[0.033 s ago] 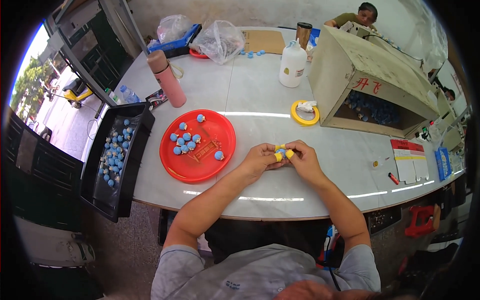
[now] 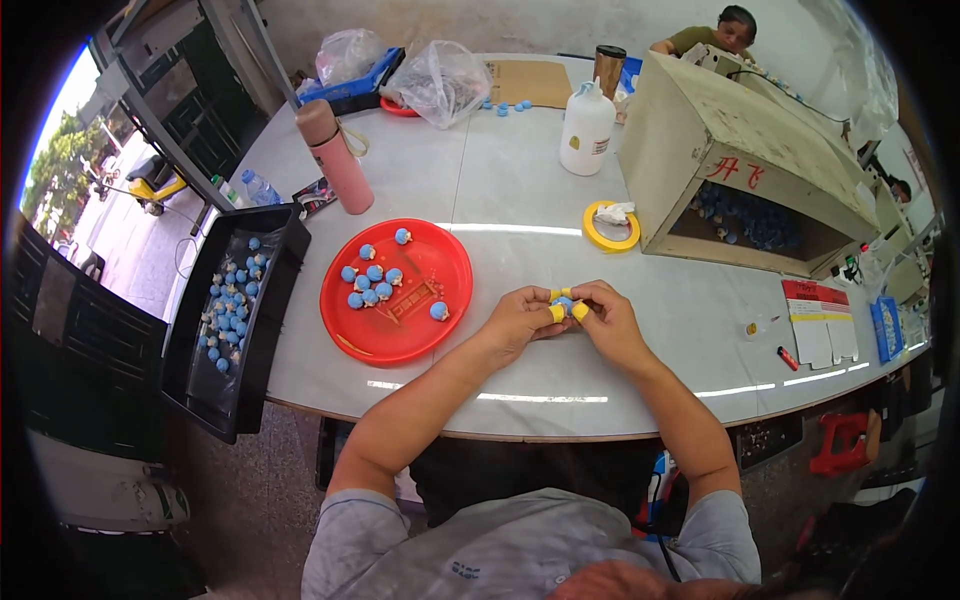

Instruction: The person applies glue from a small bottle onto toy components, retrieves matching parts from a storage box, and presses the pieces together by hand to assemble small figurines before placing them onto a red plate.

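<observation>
A small blue ball (image 2: pixel 565 306) is pinched between my two hands above the table, right of centre. Yellow tape wraps several of my fingertips. My left hand (image 2: pixel 515 320) is closed on the ball's left side, and my right hand (image 2: pixel 614 322) is closed on its right. The fingers cover most of it, so its details cannot be made out. To the left of my hands, a round red tray (image 2: pixel 345 335) carries several similar blue balls (image 2: pixel 374 272) with pale, ragged bits attached. More such balls lie in a long black bin (image 2: pixel 262 330) at the table's left edge.
Beyond the red tray stands a pink flask (image 2: pixel 343 175). A white squeeze bottle (image 2: pixel 587 130) and a yellow tape roll (image 2: pixel 611 240) are near a wooden box (image 2: pixel 680 170) holding blue pieces. A red lighter (image 2: pixel 787 357) lies at right. Another person (image 2: pixel 705 38) sits behind the box.
</observation>
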`<state>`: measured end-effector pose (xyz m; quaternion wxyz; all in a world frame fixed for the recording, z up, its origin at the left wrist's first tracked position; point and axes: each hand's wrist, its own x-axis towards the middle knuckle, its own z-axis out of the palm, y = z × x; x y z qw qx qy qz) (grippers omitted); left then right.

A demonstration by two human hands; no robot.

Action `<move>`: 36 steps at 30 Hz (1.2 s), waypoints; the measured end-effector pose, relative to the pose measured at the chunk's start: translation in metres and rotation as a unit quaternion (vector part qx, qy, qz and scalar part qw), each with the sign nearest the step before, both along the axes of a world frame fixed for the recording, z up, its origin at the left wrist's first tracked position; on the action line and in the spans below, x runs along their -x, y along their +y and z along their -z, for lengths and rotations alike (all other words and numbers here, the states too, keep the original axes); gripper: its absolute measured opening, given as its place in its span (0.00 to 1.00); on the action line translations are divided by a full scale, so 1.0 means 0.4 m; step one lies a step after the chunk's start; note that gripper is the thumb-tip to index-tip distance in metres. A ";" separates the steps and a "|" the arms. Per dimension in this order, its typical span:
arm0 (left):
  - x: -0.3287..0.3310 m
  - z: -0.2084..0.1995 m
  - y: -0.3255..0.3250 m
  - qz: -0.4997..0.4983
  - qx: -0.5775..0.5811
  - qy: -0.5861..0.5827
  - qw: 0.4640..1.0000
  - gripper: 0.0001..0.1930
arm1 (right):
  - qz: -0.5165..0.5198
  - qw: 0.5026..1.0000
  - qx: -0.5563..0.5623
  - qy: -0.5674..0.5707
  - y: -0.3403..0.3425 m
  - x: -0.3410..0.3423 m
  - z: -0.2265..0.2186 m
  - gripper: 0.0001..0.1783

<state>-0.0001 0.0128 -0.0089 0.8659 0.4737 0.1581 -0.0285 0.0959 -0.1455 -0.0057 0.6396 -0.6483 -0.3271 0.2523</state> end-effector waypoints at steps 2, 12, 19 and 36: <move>-0.001 0.003 -0.002 -0.005 -0.007 0.002 1.000 0.15 | -0.002 0.990 -0.033 -0.137 -0.003 -0.002 0.007 0.12; 0.005 -0.022 -0.002 0.030 0.062 0.008 0.998 0.12 | -0.041 0.997 0.012 0.062 -0.027 -0.034 -0.034 0.12; 0.003 -0.003 0.002 0.028 0.074 -0.010 0.997 0.14 | -0.042 0.999 0.003 0.019 -0.032 -0.034 -0.033 0.13; 0.004 0.005 -0.008 0.021 0.023 -0.042 0.999 0.14 | -0.013 0.981 0.025 -0.195 -0.039 -0.020 -0.047 0.12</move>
